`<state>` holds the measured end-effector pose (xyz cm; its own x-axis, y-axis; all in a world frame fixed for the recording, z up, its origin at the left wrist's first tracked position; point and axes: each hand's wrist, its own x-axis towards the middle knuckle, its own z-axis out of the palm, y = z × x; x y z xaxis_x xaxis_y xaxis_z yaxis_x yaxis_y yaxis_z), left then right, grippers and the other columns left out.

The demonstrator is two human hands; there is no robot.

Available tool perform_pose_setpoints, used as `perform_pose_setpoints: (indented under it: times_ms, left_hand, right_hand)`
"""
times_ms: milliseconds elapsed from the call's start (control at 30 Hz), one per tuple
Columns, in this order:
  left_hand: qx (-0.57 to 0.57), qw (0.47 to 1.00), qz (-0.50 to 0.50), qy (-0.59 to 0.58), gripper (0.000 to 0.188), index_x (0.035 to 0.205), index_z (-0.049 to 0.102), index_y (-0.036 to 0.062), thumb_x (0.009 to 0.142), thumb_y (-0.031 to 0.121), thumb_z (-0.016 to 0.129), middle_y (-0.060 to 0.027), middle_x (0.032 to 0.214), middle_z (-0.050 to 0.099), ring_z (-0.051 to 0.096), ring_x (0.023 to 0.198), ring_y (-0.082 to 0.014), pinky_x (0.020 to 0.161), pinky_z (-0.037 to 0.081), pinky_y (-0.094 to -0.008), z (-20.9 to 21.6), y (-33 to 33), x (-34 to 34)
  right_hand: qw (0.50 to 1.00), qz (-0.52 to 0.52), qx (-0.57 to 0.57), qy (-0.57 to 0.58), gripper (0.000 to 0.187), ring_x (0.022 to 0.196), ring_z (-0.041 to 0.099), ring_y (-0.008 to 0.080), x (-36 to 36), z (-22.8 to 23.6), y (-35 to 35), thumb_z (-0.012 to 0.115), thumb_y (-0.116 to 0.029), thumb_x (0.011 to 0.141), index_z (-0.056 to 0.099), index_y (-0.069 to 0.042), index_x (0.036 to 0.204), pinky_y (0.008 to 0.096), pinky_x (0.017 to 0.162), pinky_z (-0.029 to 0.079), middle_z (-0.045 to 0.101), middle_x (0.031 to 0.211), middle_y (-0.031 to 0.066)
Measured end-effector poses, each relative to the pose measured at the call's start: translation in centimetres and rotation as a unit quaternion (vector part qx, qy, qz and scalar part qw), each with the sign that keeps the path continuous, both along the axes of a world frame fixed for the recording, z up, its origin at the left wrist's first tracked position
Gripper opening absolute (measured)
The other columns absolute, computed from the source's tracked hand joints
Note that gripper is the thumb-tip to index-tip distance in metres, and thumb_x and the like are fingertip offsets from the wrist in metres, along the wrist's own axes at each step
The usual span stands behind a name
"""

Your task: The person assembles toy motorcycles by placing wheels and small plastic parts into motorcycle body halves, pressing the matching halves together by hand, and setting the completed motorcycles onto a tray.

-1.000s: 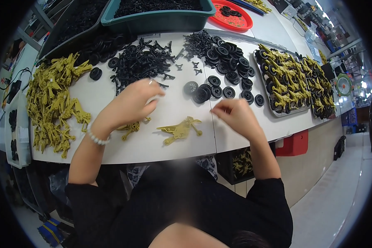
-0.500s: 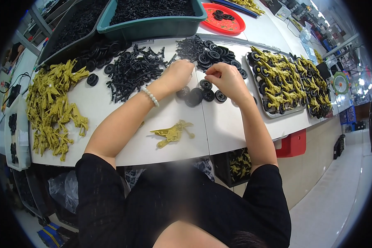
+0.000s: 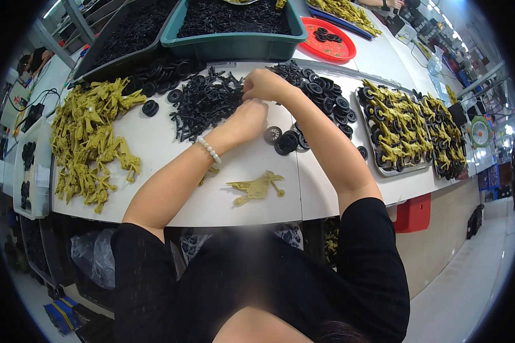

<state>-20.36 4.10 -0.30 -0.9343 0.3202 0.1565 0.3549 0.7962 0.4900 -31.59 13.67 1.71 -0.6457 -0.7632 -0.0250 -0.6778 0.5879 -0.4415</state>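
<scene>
The left hand [image 3: 247, 119] is resting by the black axle pile [image 3: 205, 104], grip hidden. The right hand [image 3: 267, 86] is pinching there; contents unclear

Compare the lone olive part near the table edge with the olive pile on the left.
The lone part lies by itself on bare table, close to the front edge; the pile is many parts heaped and overlapping, spread far back. The lone part's whole outline shows; the pile's parts hide one another. Both share the olive colour.

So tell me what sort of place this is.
Most likely a toy assembly workshop or small factory bench. The white worktable holds heaps of olive-yellow plastic parts and black wheels, with bins of black parts behind. Both hands work at the black pieces.
</scene>
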Motion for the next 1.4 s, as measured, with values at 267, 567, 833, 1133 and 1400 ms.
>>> perform_pose_setpoints:
  times_ms: [267,567,833,1133,1400]
  left_hand:
    - [-0.001,0.998,-0.021,0.067,0.009,0.075,0.058,-0.003,0.073,0.004,0.064,-0.0204,0.079,0.061,0.06,0.079,-0.037,0.072,0.049,-0.0422,-0.5,-0.9,0.5]
    - [0.179,0.983,0.019,0.045,0.011,0.088,0.064,-0.0013,0.078,0.002,0.067,-0.0117,0.077,0.065,0.065,0.07,-0.0196,0.064,0.052,-0.0287,2.8,-2.6,7.6]
    - [0.267,0.962,0.044,0.032,0.02,0.092,0.066,-0.0016,0.074,-0.01,0.067,-0.0115,0.082,0.065,0.063,0.069,-0.0201,0.062,0.051,-0.0275,2.5,0.9,18.2]
    - [0.255,0.958,0.101,0.084,0.021,0.091,0.066,-0.0017,0.072,-0.011,0.067,-0.0126,0.084,0.066,0.064,0.075,-0.0249,0.065,0.051,-0.0307,-0.2,0.9,18.6]
    - [0.287,0.95,0.081,0.095,0.021,0.089,0.066,-0.0005,0.071,-0.012,0.066,-0.0101,0.082,0.067,0.063,0.076,-0.0248,0.068,0.051,-0.0316,0.8,-0.2,18.6]
  right_hand:
    - [0.976,-0.104,-0.171,-0.088,0.018,0.065,0.059,0.0134,2.6,2.8,3.1,0.073,-0.015,0.073,0.068,0.0,0.081,0.0289,0.059,0.048,0.066,0.072,0.0067]
    - [0.956,-0.059,-0.281,-0.056,0.02,0.074,0.051,0.008,13.2,1.8,13.6,0.068,0.001,0.078,0.071,-0.004,0.098,0.0214,0.066,0.042,0.053,0.085,0.0003]
    - [0.893,-0.14,-0.295,-0.309,0.023,0.078,0.06,0.011,18.0,-0.3,16.1,0.063,0.005,0.08,0.067,0.002,0.103,0.022,0.07,0.048,0.062,0.096,0.007]
    - [0.818,-0.086,-0.286,-0.492,0.036,0.097,0.064,0.0156,17.0,0.9,12.7,0.068,-0.001,0.082,0.061,0.004,0.117,0.0273,0.087,0.051,0.065,0.105,0.0114]
    - [0.84,-0.14,-0.296,-0.433,0.025,0.09,0.064,0.0118,16.7,0.5,11.6,0.069,-0.004,0.082,0.066,0.002,0.106,0.0251,0.082,0.051,0.069,0.093,0.0073]
